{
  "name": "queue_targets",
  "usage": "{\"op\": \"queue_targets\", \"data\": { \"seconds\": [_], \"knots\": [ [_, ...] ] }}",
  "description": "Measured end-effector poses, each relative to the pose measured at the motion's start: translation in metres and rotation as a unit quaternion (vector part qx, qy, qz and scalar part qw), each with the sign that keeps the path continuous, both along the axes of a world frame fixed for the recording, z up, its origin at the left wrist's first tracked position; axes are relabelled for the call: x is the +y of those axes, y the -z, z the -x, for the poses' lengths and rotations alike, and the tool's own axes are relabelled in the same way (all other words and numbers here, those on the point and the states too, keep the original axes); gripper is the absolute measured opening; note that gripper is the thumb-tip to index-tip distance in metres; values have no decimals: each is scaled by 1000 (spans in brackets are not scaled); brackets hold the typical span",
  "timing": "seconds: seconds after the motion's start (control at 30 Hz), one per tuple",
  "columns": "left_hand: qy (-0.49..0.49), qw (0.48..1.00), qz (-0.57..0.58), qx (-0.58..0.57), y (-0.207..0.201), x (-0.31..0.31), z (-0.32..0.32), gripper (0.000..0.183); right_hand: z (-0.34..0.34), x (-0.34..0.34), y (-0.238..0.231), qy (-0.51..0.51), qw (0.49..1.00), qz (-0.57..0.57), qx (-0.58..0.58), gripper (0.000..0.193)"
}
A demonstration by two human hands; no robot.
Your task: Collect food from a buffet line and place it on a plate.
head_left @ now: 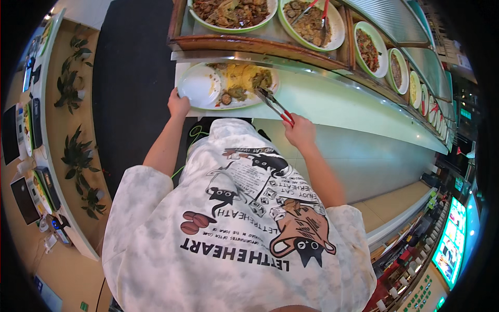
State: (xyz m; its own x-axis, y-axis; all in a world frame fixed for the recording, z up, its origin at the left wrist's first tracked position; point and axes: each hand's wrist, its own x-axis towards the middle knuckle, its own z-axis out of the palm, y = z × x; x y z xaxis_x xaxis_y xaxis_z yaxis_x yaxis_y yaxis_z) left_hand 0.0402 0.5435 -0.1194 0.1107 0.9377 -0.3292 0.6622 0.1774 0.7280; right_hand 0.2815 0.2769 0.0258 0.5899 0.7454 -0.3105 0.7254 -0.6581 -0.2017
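Pale counter [332, 104] bears oval platter [222, 107]; right grip [300, 130] holds tongs [275, 104].

Free tabletop [353, 114] for my right hand [300, 131] right of centre, wooden serving frame [254, 46] a barrier above.

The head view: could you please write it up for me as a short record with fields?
Left hand: at the left edge of the oval plate; how firmly it holds cannot be told
Right hand: grip closed on the red-handled tongs
Tongs' tips: at the dark green-brown food on the plate's right side
Also on plate: yellow food, left of the green-brown food
Surface: pale ledge
Beyond ledge: white serving dishes of food, in a row
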Motion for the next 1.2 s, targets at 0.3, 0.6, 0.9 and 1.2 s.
{"op": "queue_targets", "data": {
  "seconds": [0.3,0.6,0.9,1.2],
  "knots": [
    [33,995,48,-81,7,7,8,46,-74,15,-37,237,883,-336,226,25],
    [21,988,37,-150,22,-2,3,46,-151,83,-38,300,892,-256,223,27],
    [49,982,-1,-183,9,-8,-3,48,-121,34,-72,180,926,-323,71,30],
    [41,969,101,-221,-8,-19,-8,50,-17,25,-20,-16,990,63,125,31]
  ]
}}
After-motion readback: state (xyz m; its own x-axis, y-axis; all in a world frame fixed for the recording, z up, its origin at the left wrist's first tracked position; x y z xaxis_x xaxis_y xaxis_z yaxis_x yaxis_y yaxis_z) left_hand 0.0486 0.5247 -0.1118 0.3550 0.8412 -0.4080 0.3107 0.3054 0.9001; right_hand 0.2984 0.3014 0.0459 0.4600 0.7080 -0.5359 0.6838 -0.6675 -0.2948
